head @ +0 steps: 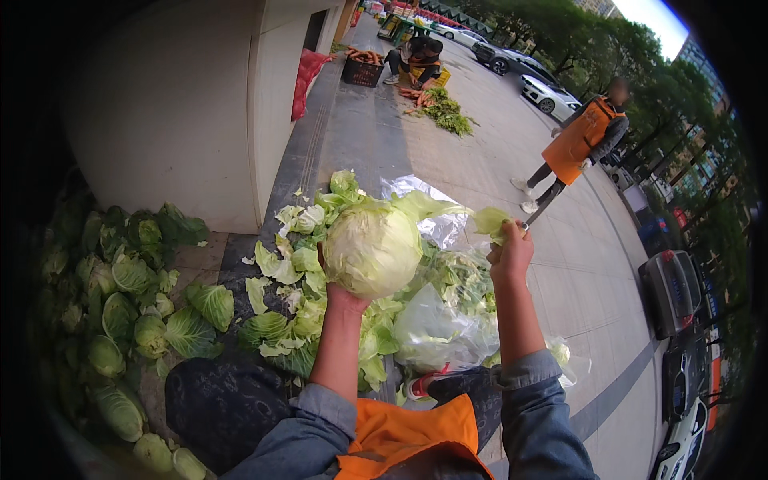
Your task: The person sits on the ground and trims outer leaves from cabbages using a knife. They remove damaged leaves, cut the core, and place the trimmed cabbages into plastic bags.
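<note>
A pale green cabbage (373, 249) is held up in front of me. My left hand (347, 297) grips it from below and on its left side, and most of the fingers are hidden behind it. One outer leaf (427, 206) stretches from the top of the head towards the right. My right hand (513, 249) pinches a piece of cabbage leaf (489, 221) at about the same height. A narrow knife blade (543, 210) juts up and to the right from that fist; its handle is hidden. Loose cabbage leaves (306, 306) cover the ground beneath both hands.
Whole cabbages (150, 336) are heaped at my left beside a pale wall (174, 120). A clear plastic bag (441, 330) lies among the leaves near my shoe (420, 386). Ahead, a person (420, 57) crouches by a carrot crate (363, 69); another person in an orange apron (582, 141) stands right.
</note>
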Demonstrator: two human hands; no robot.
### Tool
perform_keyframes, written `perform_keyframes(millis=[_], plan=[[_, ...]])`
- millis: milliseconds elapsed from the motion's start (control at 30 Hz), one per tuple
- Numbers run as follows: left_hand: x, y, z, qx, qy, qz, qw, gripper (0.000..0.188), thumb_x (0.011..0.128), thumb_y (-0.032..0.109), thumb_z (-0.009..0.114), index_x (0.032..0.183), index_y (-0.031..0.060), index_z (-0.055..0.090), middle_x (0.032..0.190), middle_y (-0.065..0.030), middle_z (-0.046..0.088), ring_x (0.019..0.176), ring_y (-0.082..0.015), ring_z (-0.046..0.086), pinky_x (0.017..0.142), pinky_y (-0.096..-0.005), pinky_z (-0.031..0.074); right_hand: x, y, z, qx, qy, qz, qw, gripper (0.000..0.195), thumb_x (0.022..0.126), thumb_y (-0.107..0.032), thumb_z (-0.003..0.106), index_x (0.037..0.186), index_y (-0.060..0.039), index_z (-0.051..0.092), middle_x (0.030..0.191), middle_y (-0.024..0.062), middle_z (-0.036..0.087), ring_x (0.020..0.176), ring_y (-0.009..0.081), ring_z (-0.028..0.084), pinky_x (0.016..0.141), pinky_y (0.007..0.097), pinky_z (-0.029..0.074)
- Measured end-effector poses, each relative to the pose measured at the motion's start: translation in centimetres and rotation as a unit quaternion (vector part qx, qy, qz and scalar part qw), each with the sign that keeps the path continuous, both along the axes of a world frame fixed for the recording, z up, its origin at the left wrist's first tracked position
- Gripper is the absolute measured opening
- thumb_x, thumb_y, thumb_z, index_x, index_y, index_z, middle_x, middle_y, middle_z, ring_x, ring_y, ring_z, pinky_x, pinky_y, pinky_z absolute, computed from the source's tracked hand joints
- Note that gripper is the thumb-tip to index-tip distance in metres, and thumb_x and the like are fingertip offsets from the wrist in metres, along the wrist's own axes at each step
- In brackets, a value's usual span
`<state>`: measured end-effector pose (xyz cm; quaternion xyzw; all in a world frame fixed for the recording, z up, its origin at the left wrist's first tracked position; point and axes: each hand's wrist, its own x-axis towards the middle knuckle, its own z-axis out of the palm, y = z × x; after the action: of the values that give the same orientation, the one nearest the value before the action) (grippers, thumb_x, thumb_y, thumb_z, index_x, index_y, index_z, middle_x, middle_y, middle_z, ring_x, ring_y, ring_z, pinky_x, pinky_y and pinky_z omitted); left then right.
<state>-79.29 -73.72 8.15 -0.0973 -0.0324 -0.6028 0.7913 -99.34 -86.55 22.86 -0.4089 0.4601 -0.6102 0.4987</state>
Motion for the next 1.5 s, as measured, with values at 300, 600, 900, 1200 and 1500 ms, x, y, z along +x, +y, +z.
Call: perform_keyframes(millis=[300,600,900,1200,1500], plan=[[0.3,-0.6,-1.3,0.093,-0.109,0.035,0.989,0.078,0.086,0.066,0.038,0.14,0.0103,0.038,0.141,-0.0144,0.043,0.126,-0.035,0.043,0.103,-0.0537,0.036,0.9,0.0,3.6,-0.023,-0.071,-0.008,0.997,0.012,0.083,-0.014,0.056,0.091,-0.0159,0.047,0.071,0.0012,0.051,0.045,0.0115,0.043,0.033,0.0215,0.023],[-0.9,-0.9,-1.7,0.081,-0.118,-0.016,0.99,0.074,0.088,0.063,0.036,0.14,0.0098,0.038,0.139,-0.0152,0.044,0.126,-0.0335,0.044,0.104,-0.0503,0.037,1.8,-4.0,16.5,-0.191,0.004,0.069,0.979,0.015,0.082,-0.018,0.06,0.092,-0.0102,0.051,0.071,0.0059,0.053,0.048,0.0134,0.047,0.034,0.0219,0.027],[-0.5,-1.3,-1.8,0.132,-0.168,0.087,0.973,0.057,0.09,0.048,0.049,0.132,0.0098,0.044,0.129,-0.0085,0.049,0.119,-0.0228,0.05,0.097,-0.0394,0.044,4.4,1.1,9.9,-0.037,0.341,0.104,0.934,0.052,0.084,-0.052,0.061,0.106,-0.0058,0.054,0.062,0.0015,0.044,0.043,0.0071,0.037,0.034,0.0229,0.023],[-1.4,1.6,7.2,0.07,-0.308,0.235,0.919,0.068,0.088,0.049,0.05,0.143,0.0141,0.03,0.141,-0.0081,0.037,0.129,-0.0233,0.036,0.107,-0.0388,0.03,2.3,6.7,-1.3,0.128,0.067,0.311,0.939,0.033,0.093,-0.034,0.051,0.116,-0.0118,0.045,0.068,0.0003,0.052,0.043,0.0081,0.043,0.032,0.0212,0.024],[-3.2,-0.3,-0.1,0.073,-0.166,0.072,0.981,0.067,0.091,0.056,0.045,0.142,0.0143,0.032,0.138,-0.0054,0.042,0.124,-0.0233,0.043,0.103,-0.0419,0.037,3.2,8.4,2.1,-0.241,0.448,0.154,0.847,0.056,0.069,-0.02,0.081,0.114,-0.0001,0.055,0.093,0.0074,0.058,0.077,0.0145,0.055,0.067,0.0275,0.047]])
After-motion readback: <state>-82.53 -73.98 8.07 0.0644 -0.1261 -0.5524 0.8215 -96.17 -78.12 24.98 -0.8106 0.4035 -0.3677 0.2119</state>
